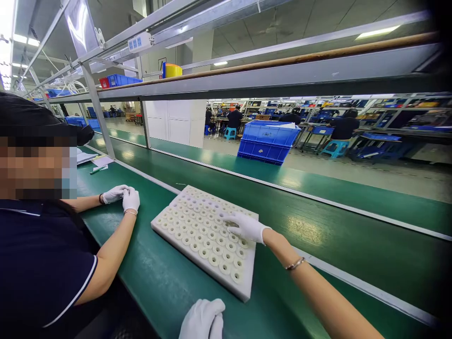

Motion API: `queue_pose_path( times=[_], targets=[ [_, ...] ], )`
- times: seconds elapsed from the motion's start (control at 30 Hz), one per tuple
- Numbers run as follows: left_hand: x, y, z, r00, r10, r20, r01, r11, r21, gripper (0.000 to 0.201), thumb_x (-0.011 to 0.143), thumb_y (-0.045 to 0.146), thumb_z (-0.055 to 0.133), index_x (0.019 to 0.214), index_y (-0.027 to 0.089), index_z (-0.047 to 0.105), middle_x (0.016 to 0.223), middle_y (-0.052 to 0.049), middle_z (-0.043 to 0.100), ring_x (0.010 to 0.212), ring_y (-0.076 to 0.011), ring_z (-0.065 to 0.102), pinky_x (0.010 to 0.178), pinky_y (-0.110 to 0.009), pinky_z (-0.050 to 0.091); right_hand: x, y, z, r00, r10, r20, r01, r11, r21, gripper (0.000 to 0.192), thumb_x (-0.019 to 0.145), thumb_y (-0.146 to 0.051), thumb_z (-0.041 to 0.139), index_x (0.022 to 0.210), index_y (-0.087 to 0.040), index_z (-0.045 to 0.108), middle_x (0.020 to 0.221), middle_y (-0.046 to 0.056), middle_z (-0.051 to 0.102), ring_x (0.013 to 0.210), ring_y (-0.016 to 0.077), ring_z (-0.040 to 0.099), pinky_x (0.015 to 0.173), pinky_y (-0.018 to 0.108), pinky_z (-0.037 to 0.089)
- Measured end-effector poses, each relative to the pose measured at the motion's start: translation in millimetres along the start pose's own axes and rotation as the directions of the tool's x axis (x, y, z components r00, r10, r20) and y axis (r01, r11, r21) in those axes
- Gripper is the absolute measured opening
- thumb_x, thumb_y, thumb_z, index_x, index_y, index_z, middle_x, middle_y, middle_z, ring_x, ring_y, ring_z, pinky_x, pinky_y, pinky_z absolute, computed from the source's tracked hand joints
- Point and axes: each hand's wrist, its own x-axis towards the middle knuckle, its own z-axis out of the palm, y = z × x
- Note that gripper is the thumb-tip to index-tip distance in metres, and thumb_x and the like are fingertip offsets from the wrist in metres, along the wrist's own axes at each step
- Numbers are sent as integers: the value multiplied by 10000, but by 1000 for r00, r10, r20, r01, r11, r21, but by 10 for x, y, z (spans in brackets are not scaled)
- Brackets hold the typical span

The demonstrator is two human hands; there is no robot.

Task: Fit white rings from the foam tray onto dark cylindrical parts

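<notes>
Left hand (203,320) near tray (183,225), right hand (245,227) touching it

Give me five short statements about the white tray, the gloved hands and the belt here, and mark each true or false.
1. The right hand rests on the white foam tray. True.
2. The tray's holes are all empty. False: nearly all hold small white rings.
3. The left hand is on the tray. False: it sits low at the belt's near edge, apart from the tray.
4. The co-worker's gloved hands are together on the green belt, apart from the tray. True.
5. A red crate stands on the far belt behind the tray. False: the crate there is blue.
</notes>
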Motion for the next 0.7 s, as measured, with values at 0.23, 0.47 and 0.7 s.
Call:
queue_pose_path(
  times=[0.23, 0.47, 0.7],
  targets=[
    [-822, -751, 804, 989, -43, 144, 11, 976, 216, 362, 963, 514, 534, 1183, 250, 646, 1198, -111, 624, 1095, -224, 582, 960, -419, 500, 170, 16, -92, 1000, 8, 21, -8, 999, -31, 249, 924, -353, 637, 1008, -118, 638, 883, 42, 621, 734, 133, 573, 721, 308, 504],
    [-712, -1078, 757, 987, -94, 127, 54, 956, 287, 517, 1000, 551, 392, 1129, 146, 687, 1009, -143, 684, 932, -237, 623, 926, -414, 490, -220, -297, -239, 919, 144, -368, -137, 990, 45, 294, 938, -422, 561, 904, -136, 618, 835, 53, 630, 694, 132, 564, 661, 277, 474],
    [-596, -452, 948, 963, -120, 242, 193, 933, -303, 713, 977, 637, 416, 1388, 65, 523, 1286, -211, 607, 1116, -285, 636, 990, -439, 505, -1215, -1252, 141, 747, -160, -645, 153, 986, -68, 341, 1013, -381, 393, 1097, -137, 616, 910, 111, 690, 755, 185, 652, 650, 288, 500]
  ],
)
